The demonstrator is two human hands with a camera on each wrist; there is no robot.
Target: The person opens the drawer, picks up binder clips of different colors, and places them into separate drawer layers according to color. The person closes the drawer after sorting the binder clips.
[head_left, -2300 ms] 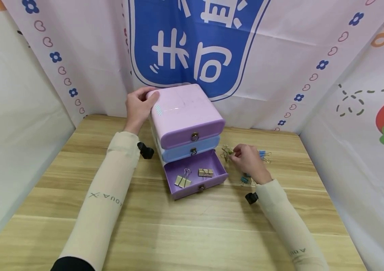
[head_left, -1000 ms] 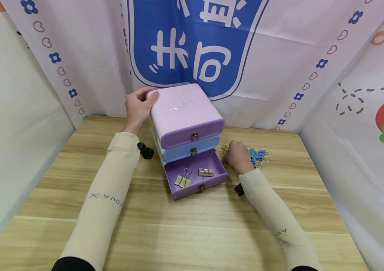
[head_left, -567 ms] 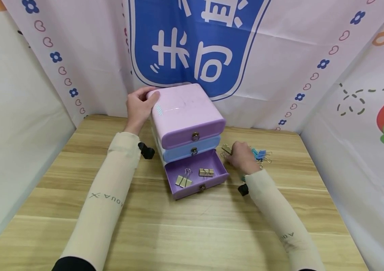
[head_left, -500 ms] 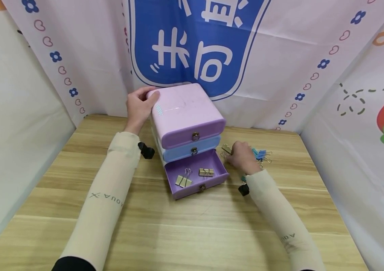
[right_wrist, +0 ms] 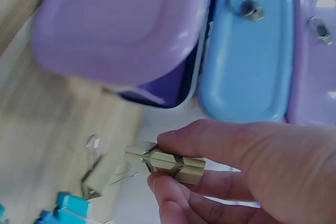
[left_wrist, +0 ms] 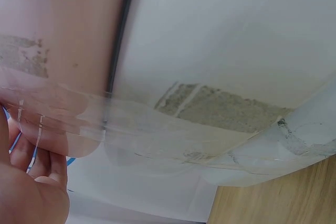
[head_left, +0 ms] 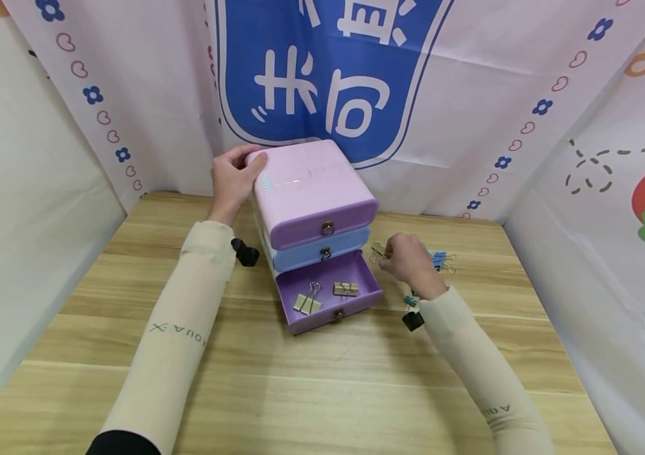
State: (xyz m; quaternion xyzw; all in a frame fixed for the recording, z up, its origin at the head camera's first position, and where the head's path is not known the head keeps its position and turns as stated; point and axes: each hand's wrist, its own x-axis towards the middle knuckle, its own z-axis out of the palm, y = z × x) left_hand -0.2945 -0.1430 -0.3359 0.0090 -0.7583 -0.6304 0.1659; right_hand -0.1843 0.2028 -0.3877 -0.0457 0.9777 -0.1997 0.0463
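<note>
A small drawer organizer (head_left: 311,183) with a pink top stands at the back of the table. My left hand (head_left: 234,180) grips its back left corner, thumb on top; in the left wrist view the fingers (left_wrist: 39,161) bend round the edge. The bottom purple drawer (head_left: 331,303) is pulled out and has two gold binder clips in it, one on the left (head_left: 307,304) and one on the right (head_left: 346,289). To the right of this drawer, my right hand (head_left: 413,262) pinches a gold binder clip (right_wrist: 165,162) between thumb and fingers.
Another gold binder clip (right_wrist: 102,176) lies on the table (head_left: 322,392) near the right hand. Blue clips (head_left: 441,260) and a teal clip (head_left: 411,301) lie around that hand, partly hidden by it. Printed cloth (head_left: 442,126) hangs close behind the organizer.
The right hand shifted left over the clips on the table, then drew back a little to the right. Left hand, organizer and the clips in the drawer have stayed put.
</note>
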